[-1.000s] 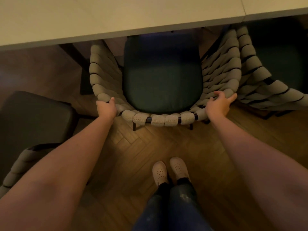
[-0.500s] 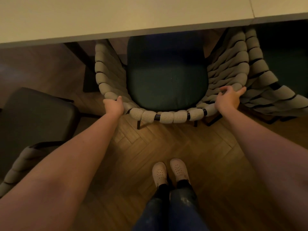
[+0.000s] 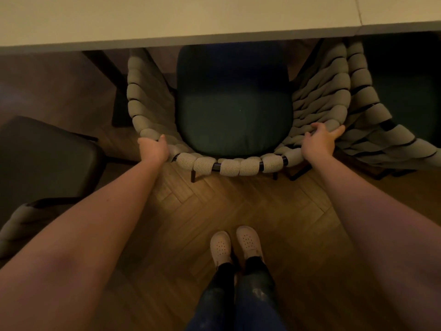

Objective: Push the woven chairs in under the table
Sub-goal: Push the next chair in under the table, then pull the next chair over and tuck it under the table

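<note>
A woven chair (image 3: pixel 229 166) with a beige rope rim and a dark green cushion (image 3: pixel 233 115) stands in front of me, its seat front under the pale table (image 3: pixel 167 17). My left hand (image 3: pixel 152 149) grips the rim at its left rear corner, fingers curled over the rope. On the right rear corner, my right hand (image 3: pixel 319 142) presses with its fingers stretched out along the weave. A second woven chair (image 3: pixel 381 139) stands right beside it, touching its right side, also partly under the table.
A third chair with a dark seat (image 3: pixel 43 163) and woven back (image 3: pixel 19 223) stands out from the table at my left. A dark table leg (image 3: pixel 112 75) runs down left of the middle chair. My feet (image 3: pixel 236 244) are on the herringbone wood floor (image 3: pixel 238 206).
The middle chair has slid a little farther in under the table, and both hands have gone forward with its rim.
</note>
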A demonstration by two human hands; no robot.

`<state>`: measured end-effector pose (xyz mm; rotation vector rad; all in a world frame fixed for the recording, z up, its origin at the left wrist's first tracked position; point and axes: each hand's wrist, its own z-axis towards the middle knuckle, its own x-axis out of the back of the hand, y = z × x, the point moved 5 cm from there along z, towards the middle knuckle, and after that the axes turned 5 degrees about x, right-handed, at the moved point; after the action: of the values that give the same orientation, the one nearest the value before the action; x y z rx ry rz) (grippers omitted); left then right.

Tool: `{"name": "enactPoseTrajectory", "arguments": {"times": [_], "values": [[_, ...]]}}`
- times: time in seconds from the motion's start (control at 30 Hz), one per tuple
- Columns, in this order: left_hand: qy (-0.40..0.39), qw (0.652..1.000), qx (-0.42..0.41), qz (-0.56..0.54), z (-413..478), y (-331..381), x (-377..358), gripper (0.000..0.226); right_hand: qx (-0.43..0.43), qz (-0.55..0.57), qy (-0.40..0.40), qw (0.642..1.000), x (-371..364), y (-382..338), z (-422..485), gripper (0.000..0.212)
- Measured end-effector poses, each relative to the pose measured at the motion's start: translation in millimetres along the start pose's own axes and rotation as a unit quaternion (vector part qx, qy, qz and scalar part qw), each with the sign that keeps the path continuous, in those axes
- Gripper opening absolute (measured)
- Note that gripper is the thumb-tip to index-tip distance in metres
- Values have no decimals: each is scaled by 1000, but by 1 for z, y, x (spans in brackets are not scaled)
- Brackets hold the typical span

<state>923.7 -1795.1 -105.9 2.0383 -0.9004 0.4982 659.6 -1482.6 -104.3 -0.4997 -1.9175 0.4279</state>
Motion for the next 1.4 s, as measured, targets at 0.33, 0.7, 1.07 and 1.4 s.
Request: {"name": "enactPoseTrajectory", "arguments": {"times": [0.33,0.7,1.07,1.4], "values": [[-64,997,43,28,-3,1,6,79,93,-252,30,963,-4,-13,-6,46],[-164,986,1,-43,-74,-83,36,74,355,-116,-200,906,-100,-120,-170,42],[134,951,-200,192,-76,-231,284,52,517,-162,-336,770,-218,-194,-402,71],[118,868,-166,452,7,-381,490,113,609,-219,-296,703,-332,-228,-603,95]]}}
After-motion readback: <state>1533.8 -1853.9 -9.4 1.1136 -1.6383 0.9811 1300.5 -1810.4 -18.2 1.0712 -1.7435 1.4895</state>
